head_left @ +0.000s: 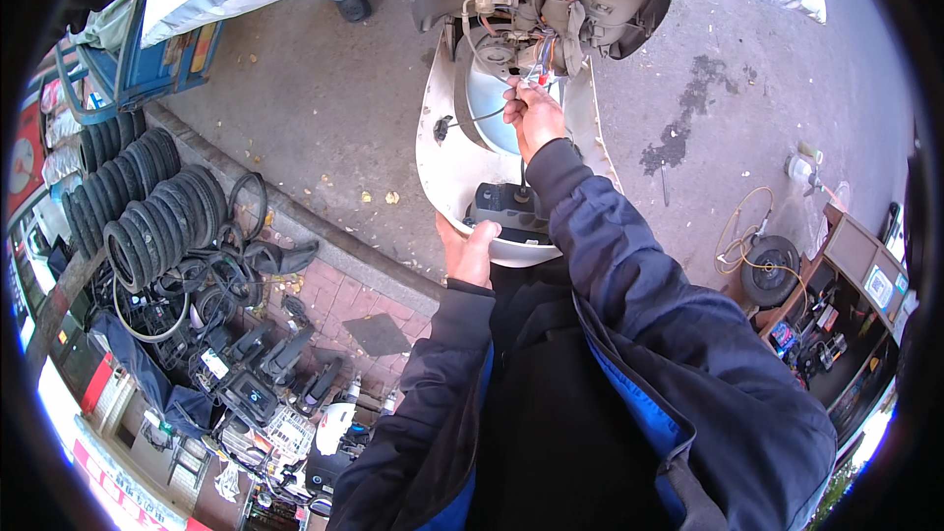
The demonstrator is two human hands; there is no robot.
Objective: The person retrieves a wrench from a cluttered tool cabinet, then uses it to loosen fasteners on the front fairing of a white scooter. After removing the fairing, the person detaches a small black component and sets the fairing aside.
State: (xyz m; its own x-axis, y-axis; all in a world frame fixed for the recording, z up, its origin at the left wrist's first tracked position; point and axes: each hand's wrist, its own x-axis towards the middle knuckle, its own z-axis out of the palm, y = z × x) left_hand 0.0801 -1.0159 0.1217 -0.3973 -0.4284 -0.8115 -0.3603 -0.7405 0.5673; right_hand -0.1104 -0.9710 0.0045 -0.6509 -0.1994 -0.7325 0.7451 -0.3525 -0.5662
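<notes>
A white curved front panel (pixel 441 152) of a scooter-like vehicle hangs away from its dark front end (pixel 619 15). My left hand (pixel 469 254) is closed round the panel's near edge, thumb on top, beside a black lamp housing (pixel 507 205) fixed inside it. At the exposed wiring, my right hand (pixel 536 120) pinches a thin wire among coloured wires (pixel 547 57); its far end is lost in the bundle. A black cable (pixel 478 121) runs from that hand to a small plug on the panel's left side. My fingers partly hide the connectors.
Stacked tyres (pixel 162 206) and piled black parts lie left of a kerb (pixel 324 241). On the right stand a loose wheel (pixel 771 270) with a yellow hose and a brown tool cabinet (pixel 865 265). A screwdriver-like tool (pixel 665 185) lies on the pavement.
</notes>
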